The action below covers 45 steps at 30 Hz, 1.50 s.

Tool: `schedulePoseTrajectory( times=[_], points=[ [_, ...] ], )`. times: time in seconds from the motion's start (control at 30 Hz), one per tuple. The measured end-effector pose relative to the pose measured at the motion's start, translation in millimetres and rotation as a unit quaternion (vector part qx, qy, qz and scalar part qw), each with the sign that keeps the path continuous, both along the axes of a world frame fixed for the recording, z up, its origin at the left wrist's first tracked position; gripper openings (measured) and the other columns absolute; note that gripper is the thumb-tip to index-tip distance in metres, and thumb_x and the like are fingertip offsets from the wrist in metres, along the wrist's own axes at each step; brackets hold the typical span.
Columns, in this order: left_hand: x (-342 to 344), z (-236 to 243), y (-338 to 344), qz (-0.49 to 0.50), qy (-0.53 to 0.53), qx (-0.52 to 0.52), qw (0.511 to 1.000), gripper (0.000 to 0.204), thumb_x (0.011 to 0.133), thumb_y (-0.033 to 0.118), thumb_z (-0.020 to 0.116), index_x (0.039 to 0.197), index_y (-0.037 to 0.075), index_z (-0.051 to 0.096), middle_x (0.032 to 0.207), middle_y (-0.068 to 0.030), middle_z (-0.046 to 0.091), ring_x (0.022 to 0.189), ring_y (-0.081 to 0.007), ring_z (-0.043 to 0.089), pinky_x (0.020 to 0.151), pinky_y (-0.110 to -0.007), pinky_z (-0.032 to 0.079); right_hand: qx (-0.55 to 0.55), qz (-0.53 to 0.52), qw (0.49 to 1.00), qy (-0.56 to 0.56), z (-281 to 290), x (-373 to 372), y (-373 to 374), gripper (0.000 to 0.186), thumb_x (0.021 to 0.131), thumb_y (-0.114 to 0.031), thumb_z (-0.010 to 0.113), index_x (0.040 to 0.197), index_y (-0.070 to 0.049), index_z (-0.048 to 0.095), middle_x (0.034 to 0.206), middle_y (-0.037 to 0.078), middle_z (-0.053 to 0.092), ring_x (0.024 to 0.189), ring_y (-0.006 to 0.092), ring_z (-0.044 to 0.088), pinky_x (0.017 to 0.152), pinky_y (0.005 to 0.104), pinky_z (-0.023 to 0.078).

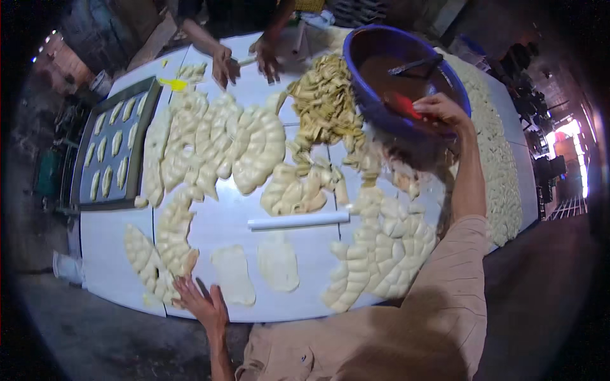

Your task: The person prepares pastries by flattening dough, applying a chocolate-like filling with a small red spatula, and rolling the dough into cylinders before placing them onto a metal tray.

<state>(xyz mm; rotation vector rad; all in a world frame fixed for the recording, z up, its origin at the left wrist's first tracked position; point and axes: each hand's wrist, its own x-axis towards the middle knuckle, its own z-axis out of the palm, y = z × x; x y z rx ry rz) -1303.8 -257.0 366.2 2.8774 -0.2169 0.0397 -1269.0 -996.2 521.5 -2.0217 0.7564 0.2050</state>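
My right hand [441, 109] is closed around a red scraper [401, 103] at the rim of a blue-purple basin [357, 76]. Brown filling [387, 68] lies inside the basin, along with a black-handled tool [416, 65]. Near the front left edge of the table, my left hand [202, 306] rests with fingers spread, its tips at a curved row of pale dough pieces [173, 232]. Two flattened dough sheets [234, 274] lie to the right of that hand. Beyond them is a white rolling pin [298, 220].
Clusters of dough pieces [381, 247] cover much of the white table [114, 254]. A heap of golden-brown slices [324, 95] lies left of the basin. At the left, a dark tray [107, 190] holds shaped dough rolls. Another person's hands [222, 66] work across the table, near a yellow tool [173, 84].
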Motion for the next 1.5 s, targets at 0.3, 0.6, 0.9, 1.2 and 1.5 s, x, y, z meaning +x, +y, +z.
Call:
schedulePoseTrajectory(
  times=[0.3,0.6,0.9,1.2,1.5],
  points=[
    [13,-20,-5,-0.050,-0.075,-0.101,0.991,0.075,0.095,0.032,0.067,0.154,-0.002,0.036,0.162,-0.0253,0.030,0.153,-0.0472,0.015,0.119,-0.068,0.000,-0.052,0.094,0.993,-0.053,34,-14,141,0.034,0.091,-0.031,0.077,0.112,-0.005,0.075,0.091,-0.001,0.070,0.078,0.0058,0.061,0.067,0.0223,0.047],
    [-1,-16,17,-0.193,-0.059,-0.076,0.977,0.090,0.091,0.053,0.067,0.158,0.005,0.029,0.165,-0.0243,0.023,0.154,-0.0481,0.012,0.113,-0.077,0.001,0.035,0.298,0.952,-0.060,-28,-34,387,0.027,0.090,-0.020,0.077,0.108,0.000,0.076,0.090,0.011,0.076,0.078,0.0149,0.069,0.073,0.0301,0.054],
    [4,-16,32,-0.237,-0.041,-0.108,0.965,0.085,0.093,0.051,0.064,0.156,0.003,0.032,0.166,-0.0252,0.019,0.154,-0.0487,0.010,0.113,-0.077,0.003,-0.307,0.350,0.876,-0.124,-62,-74,503,0.020,0.088,-0.020,0.072,0.108,-0.015,0.074,0.083,0.005,0.066,0.073,0.0263,0.067,0.065,0.0385,0.052],
    [0,-7,21,-0.334,-0.023,-0.144,0.931,0.081,0.091,0.059,0.063,0.159,0.027,0.035,0.167,-0.0225,0.017,0.154,-0.0449,0.013,0.110,-0.081,0.008,-0.293,0.181,0.937,-0.064,-53,-97,544,0.020,0.093,-0.020,0.072,0.111,-0.010,0.074,0.089,0.012,0.071,0.075,0.0295,0.070,0.066,0.0378,0.053],
    [0,-13,7,-0.343,0.040,-0.090,0.934,0.084,0.092,0.065,0.056,0.159,0.017,0.035,0.166,-0.0271,0.016,0.153,-0.0472,0.014,0.110,-0.081,0.008,-0.269,0.110,0.957,0.007,-51,-106,544,0.022,0.095,-0.024,0.069,0.106,-0.006,0.073,0.091,0.016,0.073,0.080,0.0352,0.070,0.071,0.0412,0.053]
  ],
)
